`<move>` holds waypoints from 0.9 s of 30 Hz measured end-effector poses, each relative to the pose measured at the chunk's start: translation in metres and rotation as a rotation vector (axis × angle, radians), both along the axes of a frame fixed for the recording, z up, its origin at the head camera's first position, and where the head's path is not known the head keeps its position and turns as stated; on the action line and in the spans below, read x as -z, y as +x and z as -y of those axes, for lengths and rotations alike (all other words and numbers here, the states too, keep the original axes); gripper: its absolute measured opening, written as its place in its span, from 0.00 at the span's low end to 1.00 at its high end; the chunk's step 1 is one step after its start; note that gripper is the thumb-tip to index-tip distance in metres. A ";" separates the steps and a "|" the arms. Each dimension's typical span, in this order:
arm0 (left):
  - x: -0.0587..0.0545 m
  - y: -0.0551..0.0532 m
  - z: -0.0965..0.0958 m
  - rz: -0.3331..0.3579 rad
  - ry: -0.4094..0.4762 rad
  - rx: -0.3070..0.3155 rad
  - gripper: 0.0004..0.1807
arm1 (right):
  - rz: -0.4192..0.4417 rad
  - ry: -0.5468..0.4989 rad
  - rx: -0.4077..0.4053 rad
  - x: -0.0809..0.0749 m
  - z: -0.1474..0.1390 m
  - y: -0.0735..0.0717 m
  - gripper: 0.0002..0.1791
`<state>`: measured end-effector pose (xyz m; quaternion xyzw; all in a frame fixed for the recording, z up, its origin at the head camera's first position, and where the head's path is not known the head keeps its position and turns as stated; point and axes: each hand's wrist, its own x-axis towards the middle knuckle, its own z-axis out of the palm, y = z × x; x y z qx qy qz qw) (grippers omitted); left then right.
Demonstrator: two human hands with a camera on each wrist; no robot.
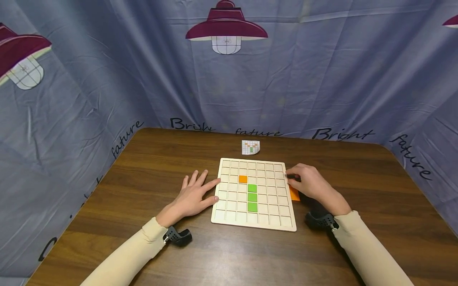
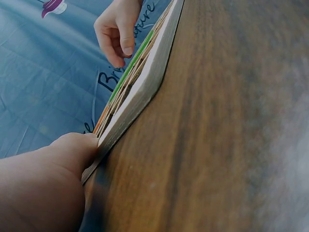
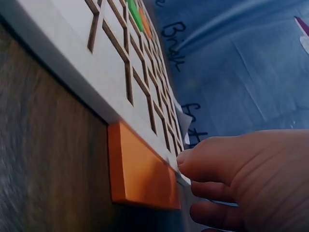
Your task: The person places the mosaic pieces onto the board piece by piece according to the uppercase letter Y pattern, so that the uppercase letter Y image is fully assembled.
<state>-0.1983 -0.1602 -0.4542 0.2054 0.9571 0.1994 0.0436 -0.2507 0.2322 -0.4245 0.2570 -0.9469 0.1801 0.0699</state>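
Backdrop: We see a blue cloth point(image 1: 322, 79) hung round three sides, printed with dark red lamps and black script.
Table: We see a dark wooden table point(image 1: 150, 167) with rounded far corners; everything rests on it.
Grid board: We find the pale wooden grid board point(image 1: 266, 216) flat on the table near its middle, between our two hands. Its face is cut into small square cells.
Left hand: Our left hand point(image 1: 195, 196) lies flat on the table, fingers straight and spread, their tips touching the board's left edge. It grasps nothing. In the left wrist view a fingertip point(image 2: 77, 150) presses against the board's side point(image 2: 145, 87).
Right hand: Our right hand point(image 1: 310, 183) sits at the board's right edge with its fingers curled. In the right wrist view the fingertips point(image 3: 193, 162) touch the board's edge point(image 3: 63, 63) just above the loose orange tile. We cannot tell whether they pinch anything.
Green tiles: We count three green tiles point(image 1: 252, 197) in one column, stacked cell on cell, near the board's middle.
Loose orange tile: An orange tile point(image 1: 295, 194) lies on the table, touching the board's right edge, partly under our right hand; it shows clearly in the right wrist view point(image 3: 137, 169).
Placed orange tile: One orange tile point(image 1: 243, 179) sits in a cell diagonally up and left of the top green one.
Pattern card: A small card point(image 1: 250, 147) with a printed grid stands beyond the board's far edge, apart from it.
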 end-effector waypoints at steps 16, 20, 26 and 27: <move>0.001 0.000 -0.001 -0.002 0.003 0.004 0.32 | 0.031 0.020 0.009 0.002 -0.006 -0.003 0.14; 0.001 0.000 0.000 -0.005 0.005 0.004 0.33 | 0.018 0.015 -0.009 0.003 -0.006 -0.004 0.13; 0.000 0.000 0.000 -0.008 0.005 0.004 0.33 | 0.054 0.019 0.013 0.004 -0.006 -0.004 0.14; -0.001 0.001 0.000 -0.011 0.007 0.004 0.33 | 0.063 0.020 0.020 0.004 -0.006 -0.004 0.14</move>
